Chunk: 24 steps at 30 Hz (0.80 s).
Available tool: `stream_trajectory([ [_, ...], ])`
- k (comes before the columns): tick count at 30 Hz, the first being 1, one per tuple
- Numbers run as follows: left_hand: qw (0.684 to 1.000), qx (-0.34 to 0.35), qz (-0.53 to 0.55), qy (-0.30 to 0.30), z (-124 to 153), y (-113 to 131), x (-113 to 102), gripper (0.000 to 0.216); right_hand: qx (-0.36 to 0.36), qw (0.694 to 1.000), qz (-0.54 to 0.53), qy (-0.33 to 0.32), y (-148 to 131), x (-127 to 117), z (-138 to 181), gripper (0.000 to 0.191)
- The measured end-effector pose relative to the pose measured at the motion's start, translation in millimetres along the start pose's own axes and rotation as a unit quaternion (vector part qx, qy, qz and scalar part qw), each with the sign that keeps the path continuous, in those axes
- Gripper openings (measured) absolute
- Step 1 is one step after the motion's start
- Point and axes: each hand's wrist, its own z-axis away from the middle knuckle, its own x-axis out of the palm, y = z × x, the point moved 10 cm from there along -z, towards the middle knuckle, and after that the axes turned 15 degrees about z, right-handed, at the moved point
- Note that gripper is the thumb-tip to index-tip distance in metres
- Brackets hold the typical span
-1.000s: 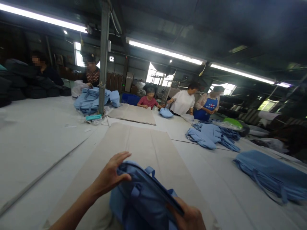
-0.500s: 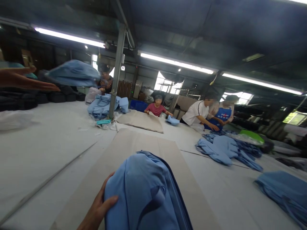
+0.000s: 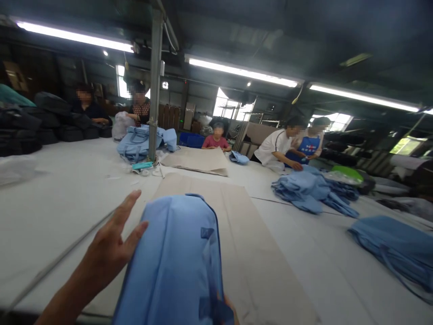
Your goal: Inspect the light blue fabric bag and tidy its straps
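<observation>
A light-blue fabric bag (image 3: 169, 253) with dark-blue edging stands filled out in front of me, its top pointing away. A strap handle (image 3: 212, 266) runs down its right side. My left hand (image 3: 113, 237) is open at the bag's left edge, fingers stretched forward and the thumb at the fabric. Low in the view, my right hand (image 3: 230, 311) shows only in part by the lower end of the handle. It seems closed on the bag there, though most of its fingers are hidden behind the strap.
Beige sheeting (image 3: 250, 253) lies under the bag on the white table (image 3: 84, 180). Blue bags (image 3: 395, 248) lie at right, with a blue pile (image 3: 304, 189) beyond. A metal post (image 3: 155, 90) stands ahead near more blue bags (image 3: 133, 144). Several co-workers are around the far side.
The bag now looks smoother and more upright. My left hand has loosened and stretched its fingers; part of my right hand has appeared. Another person's hand and an airborne blue item have left the upper left.
</observation>
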Motion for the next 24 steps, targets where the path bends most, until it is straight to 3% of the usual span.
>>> stream_trajectory([
  [2, 0.984, 0.131, -0.109, -0.056, 12, 29, 21, 0.054, 0.061, 0.988, -0.138, -0.025, -4, 27, -8, 0.082],
  [3, 0.971, 0.159, -0.142, -0.112, 23, 30, 39, 0.048, 0.101, 0.967, -0.233, -0.040, -4, 41, -9, 0.081],
  [6, 0.927, 0.096, -0.209, -0.296, 63, -11, 91, 0.044, 0.193, 0.871, -0.449, -0.050, -5, 69, -6, 0.075],
  [9, 0.886, 0.039, -0.260, -0.382, 98, -52, 109, 0.050, 0.207, 0.835, -0.504, -0.079, -12, 74, -1, 0.065],
  [12, 0.899, 0.086, -0.241, -0.355, 111, -53, 101, 0.098, 0.127, 0.836, -0.509, -0.164, -44, 73, 0, 0.066],
  [14, 0.915, 0.127, -0.236, -0.303, 115, -46, 89, 0.122, 0.060, 0.863, -0.467, -0.183, -68, 67, -1, 0.066],
  [15, 0.921, 0.140, -0.239, -0.273, 116, -44, 83, 0.124, 0.032, 0.883, -0.433, -0.180, -78, 64, -2, 0.064],
  [19, 0.947, 0.161, -0.211, -0.181, 119, -42, 65, 0.088, -0.052, 0.954, -0.264, -0.135, -108, 51, -9, 0.058],
  [21, 0.961, 0.144, -0.189, -0.144, 119, -46, 60, 0.073, -0.060, 0.968, -0.209, -0.124, -114, 49, -14, 0.061],
  [24, 0.971, 0.131, -0.171, -0.099, 123, -51, 63, 0.069, -0.048, 0.981, -0.162, -0.090, -120, 38, -24, 0.064],
])
